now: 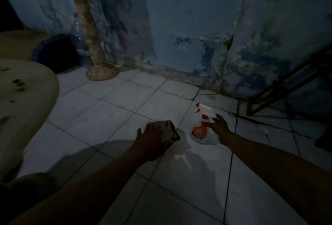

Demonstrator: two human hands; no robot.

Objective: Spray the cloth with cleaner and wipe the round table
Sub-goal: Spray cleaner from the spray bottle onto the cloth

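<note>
Glossy tiled floor (115, 102), flaking wall (188, 32)

Folded grey cloth (168, 130) on floor; spray bottle (200, 127) upright beside.
</note>
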